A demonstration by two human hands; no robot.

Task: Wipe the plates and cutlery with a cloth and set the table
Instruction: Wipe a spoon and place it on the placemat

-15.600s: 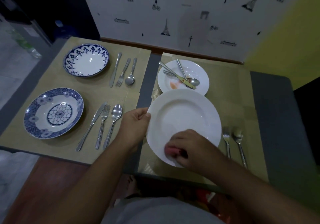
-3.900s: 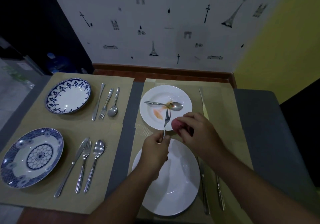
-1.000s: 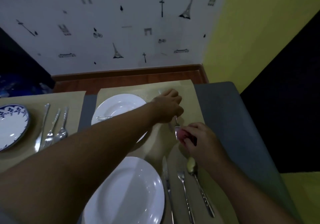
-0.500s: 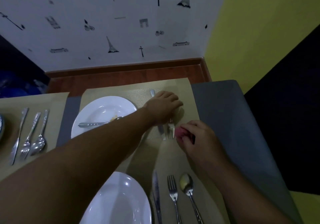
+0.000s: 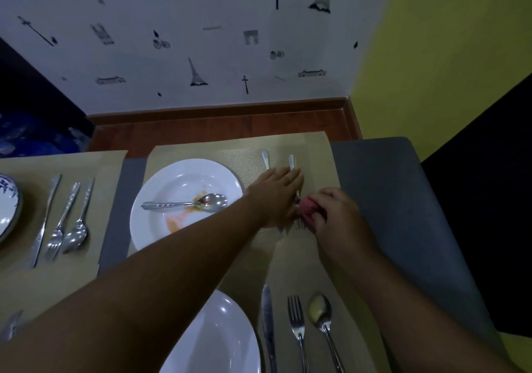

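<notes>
Lying near-to-far, fork, tines nearward

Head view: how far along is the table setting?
Done: the near white plate has knife, fork and spoon beside it. In hand: the left hand lies flat on the far fork while the right hand holds the pink cloth against it. Left: the sauce-stained far plate and its soiled spoon.

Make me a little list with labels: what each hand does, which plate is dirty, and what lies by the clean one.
left hand: flat on a fork, fingers straight
right hand: grips pink cloth by that fork
dirty plate: far white plate, orange smear, spoon in it
clean plate: near white plate; knife, second fork, second spoon on its right
</notes>
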